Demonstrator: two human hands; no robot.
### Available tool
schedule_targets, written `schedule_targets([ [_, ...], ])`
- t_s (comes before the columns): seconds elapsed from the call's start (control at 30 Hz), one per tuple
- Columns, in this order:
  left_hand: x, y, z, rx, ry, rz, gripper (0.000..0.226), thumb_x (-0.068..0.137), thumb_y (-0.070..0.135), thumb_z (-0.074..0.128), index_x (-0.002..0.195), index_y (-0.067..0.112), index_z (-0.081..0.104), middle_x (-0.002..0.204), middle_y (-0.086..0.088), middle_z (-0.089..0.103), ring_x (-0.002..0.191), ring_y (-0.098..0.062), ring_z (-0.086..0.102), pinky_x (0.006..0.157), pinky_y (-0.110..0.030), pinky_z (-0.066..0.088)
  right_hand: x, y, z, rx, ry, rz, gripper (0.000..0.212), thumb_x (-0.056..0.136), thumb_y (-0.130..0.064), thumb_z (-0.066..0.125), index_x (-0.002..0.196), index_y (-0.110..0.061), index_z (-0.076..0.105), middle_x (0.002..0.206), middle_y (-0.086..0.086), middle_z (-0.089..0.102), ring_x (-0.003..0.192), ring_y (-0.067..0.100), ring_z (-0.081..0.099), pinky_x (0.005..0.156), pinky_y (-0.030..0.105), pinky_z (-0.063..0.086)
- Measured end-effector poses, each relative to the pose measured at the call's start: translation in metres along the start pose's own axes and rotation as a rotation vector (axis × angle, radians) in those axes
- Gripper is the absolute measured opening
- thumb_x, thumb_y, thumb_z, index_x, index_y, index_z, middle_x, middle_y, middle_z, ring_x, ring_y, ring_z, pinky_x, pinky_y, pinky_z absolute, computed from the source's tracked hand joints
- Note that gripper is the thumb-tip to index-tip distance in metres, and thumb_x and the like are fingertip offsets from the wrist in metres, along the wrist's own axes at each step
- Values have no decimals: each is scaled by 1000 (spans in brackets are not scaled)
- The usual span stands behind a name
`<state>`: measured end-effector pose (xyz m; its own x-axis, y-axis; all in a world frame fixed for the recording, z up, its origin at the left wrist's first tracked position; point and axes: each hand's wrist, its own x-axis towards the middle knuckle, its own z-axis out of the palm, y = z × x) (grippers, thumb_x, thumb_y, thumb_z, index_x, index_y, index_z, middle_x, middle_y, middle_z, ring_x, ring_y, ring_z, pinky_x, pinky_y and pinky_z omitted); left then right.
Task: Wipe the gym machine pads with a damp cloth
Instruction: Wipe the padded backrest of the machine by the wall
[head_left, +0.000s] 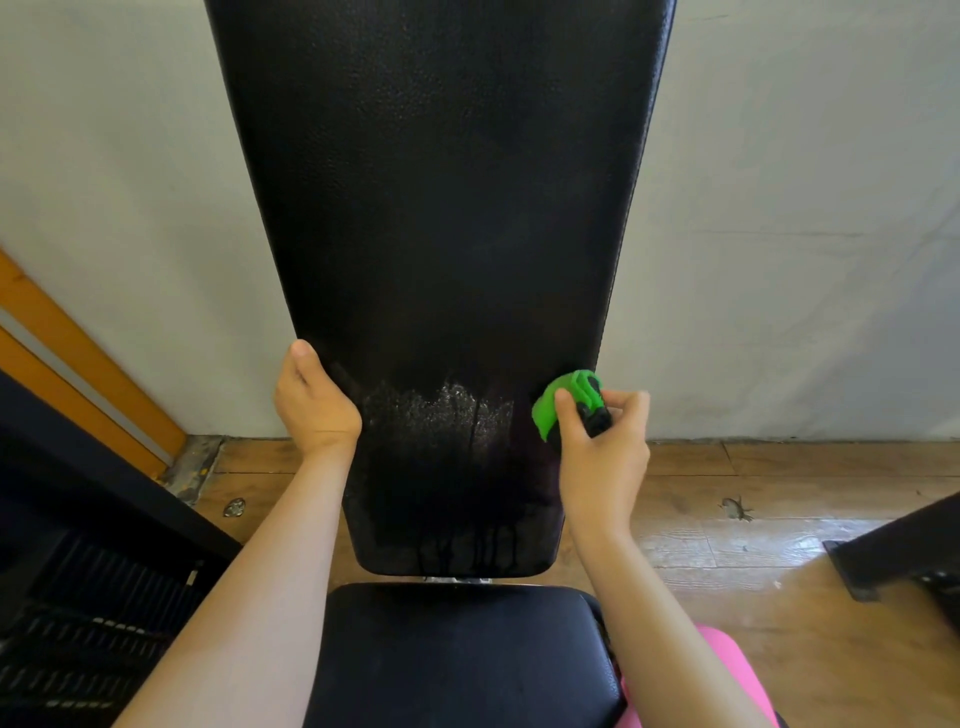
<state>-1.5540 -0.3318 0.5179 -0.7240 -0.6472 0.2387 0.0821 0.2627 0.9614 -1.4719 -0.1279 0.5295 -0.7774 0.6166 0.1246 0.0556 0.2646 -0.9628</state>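
We record soft, even light on the wall (779, 208) and the wooden floor (727, 525), with faint shadows. The black back pad (441, 208) reads dark — a wet patch (457, 410) near its lower end glints. Straight lines bow toward the frame edges; the lower-left corner is dim.

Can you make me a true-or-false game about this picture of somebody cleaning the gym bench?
1. The right hand holds a green cloth. True.
2. The green cloth is in the middle of the back pad. False: it is at the back pad's right edge.
3. The left hand grips the back pad's left edge. True.
4. The back pad is dry all over. False: a wet patch with drips running down shines low on it.
5. The seat pad is red. False: it is black.
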Motion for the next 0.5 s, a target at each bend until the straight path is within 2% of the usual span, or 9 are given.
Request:
schedule_targets([
  [0.1,0,0,-1,9,0,12,43,106,28,23,64,23,33,65,4,32,59,-4,31,55,-11,28,-13,25,0,-95,-28,77,29,88,-34,67,96,-16,45,78,-9,60,72,10,59,58,26,43],
  [0.23,-1,1,-1,6,-6,12,43,106,27,24,64,23,32,64,4,31,58,-4,30,55,-10,29,-34,58,0,-236,-74,197,30,90,-36,63,96,-15,43,71,-3,59,70,23,59,61,37,47],
  [0.37,0,0,-1,-9,-10,9,42,106,29,24,65,24,34,65,5,33,60,-3,32,56,-10,29,-29,48,0,-173,-53,213,27,90,-31,64,97,-13,46,73,-7,57,72,17,58,57,32,39],
  [0.5,0,0,-1,-12,-9,13,42,106,28,25,64,24,33,65,4,32,59,-4,31,56,-11,28,-16,11,4,-51,-12,110,28,89,-32,66,97,-13,48,76,-10,56,68,3,54,57,19,40],
])
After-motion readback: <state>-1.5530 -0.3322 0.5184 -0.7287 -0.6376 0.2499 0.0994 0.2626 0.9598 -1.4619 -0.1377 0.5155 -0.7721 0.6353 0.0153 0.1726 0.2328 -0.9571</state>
